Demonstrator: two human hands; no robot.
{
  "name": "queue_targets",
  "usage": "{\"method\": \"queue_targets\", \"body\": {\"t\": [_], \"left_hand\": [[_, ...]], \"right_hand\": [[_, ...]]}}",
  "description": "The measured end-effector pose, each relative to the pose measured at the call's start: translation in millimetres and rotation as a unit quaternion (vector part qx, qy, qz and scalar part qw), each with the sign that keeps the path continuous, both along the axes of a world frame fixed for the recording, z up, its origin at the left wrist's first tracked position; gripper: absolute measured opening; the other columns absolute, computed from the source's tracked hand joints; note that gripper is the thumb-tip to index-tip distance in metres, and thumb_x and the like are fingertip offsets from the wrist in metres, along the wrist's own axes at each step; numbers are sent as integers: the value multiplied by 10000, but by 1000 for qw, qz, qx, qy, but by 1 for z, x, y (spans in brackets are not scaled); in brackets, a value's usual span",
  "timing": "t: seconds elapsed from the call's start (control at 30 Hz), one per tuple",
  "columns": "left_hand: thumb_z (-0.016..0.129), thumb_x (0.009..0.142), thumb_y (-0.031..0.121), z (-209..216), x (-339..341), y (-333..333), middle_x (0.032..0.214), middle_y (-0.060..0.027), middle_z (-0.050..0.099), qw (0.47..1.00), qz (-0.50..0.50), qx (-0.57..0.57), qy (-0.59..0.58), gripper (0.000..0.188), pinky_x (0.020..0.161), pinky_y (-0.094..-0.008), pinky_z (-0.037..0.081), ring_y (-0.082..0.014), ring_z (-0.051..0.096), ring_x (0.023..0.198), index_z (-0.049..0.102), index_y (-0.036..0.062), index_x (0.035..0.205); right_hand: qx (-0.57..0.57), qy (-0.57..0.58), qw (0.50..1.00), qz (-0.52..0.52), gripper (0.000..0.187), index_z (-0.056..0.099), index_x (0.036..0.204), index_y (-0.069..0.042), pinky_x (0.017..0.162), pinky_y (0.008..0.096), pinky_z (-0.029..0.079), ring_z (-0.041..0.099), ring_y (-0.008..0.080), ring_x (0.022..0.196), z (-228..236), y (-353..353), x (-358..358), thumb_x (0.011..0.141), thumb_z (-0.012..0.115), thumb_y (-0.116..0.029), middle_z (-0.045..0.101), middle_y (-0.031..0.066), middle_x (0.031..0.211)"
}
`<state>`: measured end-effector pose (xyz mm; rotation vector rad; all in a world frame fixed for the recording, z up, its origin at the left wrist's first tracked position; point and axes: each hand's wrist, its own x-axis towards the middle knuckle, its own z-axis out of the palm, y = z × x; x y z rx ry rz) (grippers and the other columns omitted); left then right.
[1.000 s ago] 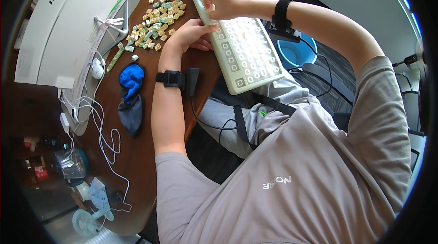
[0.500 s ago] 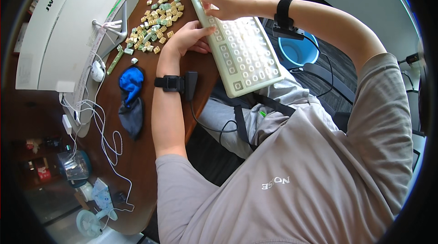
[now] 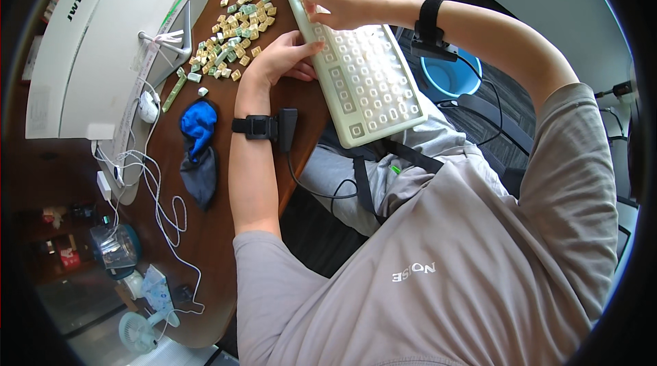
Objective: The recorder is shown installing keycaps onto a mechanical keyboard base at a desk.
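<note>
A pale green keyboard [image 3: 335,95] lies tilted across the table's edge and over my lap. Keycaps in cream, yellow and green cover its far end; elsewhere the bare white switches show. My left hand [image 3: 291,58] holds the keyboard's left side, thumb on top and fingers lower down by the edge. Over the upper part of the keyboard, my right hand [image 3: 339,6] is closed, its fingertips bent down at the switches near the left rim. Whatever sits between those fingertips is hidden. Left of the keyboard, loose keycaps [image 3: 239,30] lie in a heap on the table.
A monitor [image 3: 89,44] stands at the left, with white cables [image 3: 157,205] trailing below it. Nearer are a blue and grey cloth pouch [image 3: 198,154] and a small fan [image 3: 137,332]. A blue bin [image 3: 452,78] stands on the floor at the right. Both wrists wear strapped devices with cords.
The view has shifted very slightly. Both hands keep their places on the keyboard, and the heap of keycaps looks the same.
</note>
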<state>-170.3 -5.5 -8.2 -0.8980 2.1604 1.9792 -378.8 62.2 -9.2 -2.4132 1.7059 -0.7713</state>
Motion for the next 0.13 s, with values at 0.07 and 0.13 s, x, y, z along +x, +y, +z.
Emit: {"method": "queue_targets", "body": {"t": [0.07,0.13], "left_hand": [[788,870,457,0,0,1,1055,-128,719,1000,4,-2,2,713,672,-293,627,-183,748,803,514,-20,1323],[804,851,469,0,1,-1,1063,-129,717,1000,7,11,1,774,676,-299,628,-188,749,802,486,-20,1359]], "right_hand": [[11,2,1000,-7,154,623,939,-15,943,430,483,632,346,1063,2,1,1,889,695,-141,633,143,1074],[18,40,998,-36,174,619,992,-39,971,428,479,631,332,1101,2,4,5,902,686,-172,622,144,1115]]}}
